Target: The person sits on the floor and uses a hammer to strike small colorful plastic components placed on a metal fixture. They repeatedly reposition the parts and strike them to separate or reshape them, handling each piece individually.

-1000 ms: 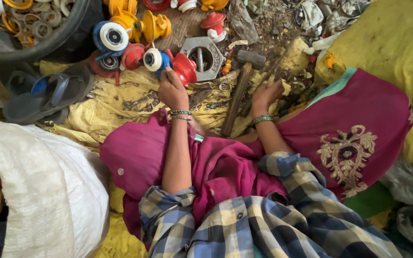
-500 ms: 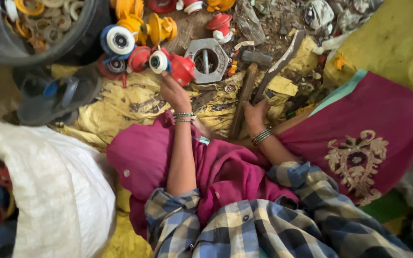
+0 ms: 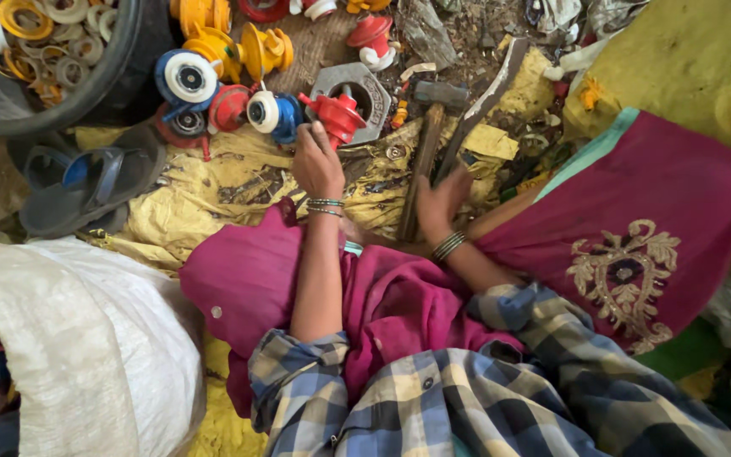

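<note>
My left hand (image 3: 316, 161), with bangles at the wrist, reaches forward, and its fingertips close on a red plastic valve part (image 3: 338, 114). That part rests against a grey hexagonal metal block (image 3: 357, 85). My right hand (image 3: 442, 201) lies just right of a hammer's wooden handle (image 3: 416, 169). Its fingers are spread at the lower end of a long flat metal bar (image 3: 488, 97) and grip nothing. The hammer's head (image 3: 442, 91) points away from me. Both things lie on a dirty yellow cloth (image 3: 205, 190).
Yellow, blue and red plastic parts (image 3: 213, 76) are heaped ahead on the left. A dark tub of rings (image 3: 44, 51) stands at the far left, with a sandal (image 3: 86, 182) below it and a white sack (image 3: 69, 338) near my left side. Magenta fabric covers my lap.
My right hand has slid from the hammer handle rightward to the lower end of the flat bar. The left hand stays at the red part. The view has shifted slightly.
</note>
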`<state>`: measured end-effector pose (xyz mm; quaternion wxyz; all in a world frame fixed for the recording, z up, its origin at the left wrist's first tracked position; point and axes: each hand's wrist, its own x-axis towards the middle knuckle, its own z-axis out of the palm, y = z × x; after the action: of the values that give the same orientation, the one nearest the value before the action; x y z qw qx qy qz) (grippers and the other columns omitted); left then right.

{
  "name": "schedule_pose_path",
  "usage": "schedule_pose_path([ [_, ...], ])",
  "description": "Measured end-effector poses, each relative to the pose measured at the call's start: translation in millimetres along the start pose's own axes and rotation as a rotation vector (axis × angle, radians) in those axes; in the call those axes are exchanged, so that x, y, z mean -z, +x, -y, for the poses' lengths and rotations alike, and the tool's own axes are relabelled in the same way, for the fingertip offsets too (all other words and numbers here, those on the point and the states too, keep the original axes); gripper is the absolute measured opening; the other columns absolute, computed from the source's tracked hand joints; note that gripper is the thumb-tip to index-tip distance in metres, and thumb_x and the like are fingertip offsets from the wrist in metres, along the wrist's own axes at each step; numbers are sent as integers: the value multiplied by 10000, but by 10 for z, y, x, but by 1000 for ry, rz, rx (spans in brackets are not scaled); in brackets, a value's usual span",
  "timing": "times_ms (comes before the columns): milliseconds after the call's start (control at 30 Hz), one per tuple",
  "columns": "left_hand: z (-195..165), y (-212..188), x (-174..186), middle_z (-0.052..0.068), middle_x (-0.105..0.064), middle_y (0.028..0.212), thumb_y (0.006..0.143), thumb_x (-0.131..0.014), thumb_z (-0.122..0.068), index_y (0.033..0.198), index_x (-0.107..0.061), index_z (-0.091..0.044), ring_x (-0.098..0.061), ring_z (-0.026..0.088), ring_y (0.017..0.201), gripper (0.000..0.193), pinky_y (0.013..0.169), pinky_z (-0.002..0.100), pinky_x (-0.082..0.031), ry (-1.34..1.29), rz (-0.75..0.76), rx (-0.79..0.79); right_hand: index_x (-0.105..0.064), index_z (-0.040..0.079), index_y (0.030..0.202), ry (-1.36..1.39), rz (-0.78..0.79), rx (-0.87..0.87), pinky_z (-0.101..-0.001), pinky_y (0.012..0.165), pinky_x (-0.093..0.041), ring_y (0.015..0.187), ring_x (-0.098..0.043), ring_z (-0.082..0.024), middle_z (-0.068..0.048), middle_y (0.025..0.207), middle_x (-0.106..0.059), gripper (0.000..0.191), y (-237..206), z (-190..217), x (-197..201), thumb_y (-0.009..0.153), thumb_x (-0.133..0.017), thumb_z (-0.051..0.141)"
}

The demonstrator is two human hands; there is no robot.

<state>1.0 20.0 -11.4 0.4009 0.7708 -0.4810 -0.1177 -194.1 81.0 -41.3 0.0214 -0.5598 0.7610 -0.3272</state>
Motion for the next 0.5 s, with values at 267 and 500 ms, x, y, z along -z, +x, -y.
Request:
schedule_pose_path([
  [267,-31,-63,-15,241,-692,875,981,-458,-693,1027,-521,-37,-689,449,720,660,564,544,-513,112,141,-42,-479,12,1390,116,307,-197,-525,1070,-432,1251,-508,-437,-251,1313,-528,680,10,140,3,832,-824,194],
  [500,14,-77,-99,241,-718,847,1013,-391,-687,1054,-580,-69,-684,479,769,648,631,589,-486,-39,128,124,-448,-75,1361,35,189,-276,-528,1033,-422,1195,-510,-493,-332,1308,-490,774,32,-56,-78,771,-857,213],
])
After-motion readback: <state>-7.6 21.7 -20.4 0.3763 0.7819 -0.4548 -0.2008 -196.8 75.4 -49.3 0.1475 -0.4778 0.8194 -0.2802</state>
